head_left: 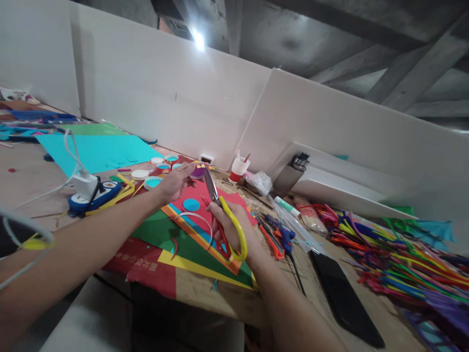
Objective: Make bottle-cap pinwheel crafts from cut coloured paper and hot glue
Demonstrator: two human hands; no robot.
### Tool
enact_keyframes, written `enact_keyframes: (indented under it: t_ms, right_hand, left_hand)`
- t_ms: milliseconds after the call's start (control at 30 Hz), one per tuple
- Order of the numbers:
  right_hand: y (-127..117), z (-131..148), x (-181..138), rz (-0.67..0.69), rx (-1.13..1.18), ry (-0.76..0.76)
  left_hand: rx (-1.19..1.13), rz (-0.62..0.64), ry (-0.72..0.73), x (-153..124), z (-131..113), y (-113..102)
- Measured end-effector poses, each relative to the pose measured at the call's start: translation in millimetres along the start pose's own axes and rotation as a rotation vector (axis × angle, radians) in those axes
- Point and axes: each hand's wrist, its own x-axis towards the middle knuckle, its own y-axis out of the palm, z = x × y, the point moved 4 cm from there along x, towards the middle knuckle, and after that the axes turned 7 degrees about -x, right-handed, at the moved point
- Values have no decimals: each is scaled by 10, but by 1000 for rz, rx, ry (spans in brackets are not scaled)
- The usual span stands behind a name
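My left hand (177, 184) is closed, pinching a small purple piece (199, 172) with pale yellow squares on it, likely paper. My right hand (235, 220) grips scissors (211, 186) with a yellow and a red handle. Their blades point up and away from me, with the tips right at the purple piece; whether they touch it I cannot tell. Below the hands lies a stack of coloured sheets, with red paper (234, 199) on top and green paper (152, 230) beneath. A blue paper disc (191, 205) and a curved white strip (205, 220) rest on it.
Open tubs (153, 183) stand behind my left hand. A blue power strip (93, 197) with a white plug sits left. To the right are a cutter knife (271, 242), a blue glue gun (287, 238), a black phone (344, 298) and piled pipe cleaners (414, 259). Paper cups (239, 168) stand near the wall.
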Motion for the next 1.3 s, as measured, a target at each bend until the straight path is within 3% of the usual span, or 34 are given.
enact_keyframes:
  t_ms: [1067, 1300]
  right_hand:
    - [19, 16, -5, 10, 17, -42]
    - [1, 37, 3, 18, 28, 29]
  left_hand:
    - [51, 32, 22, -23, -26, 28]
    - [60, 40, 31, 7, 15, -30]
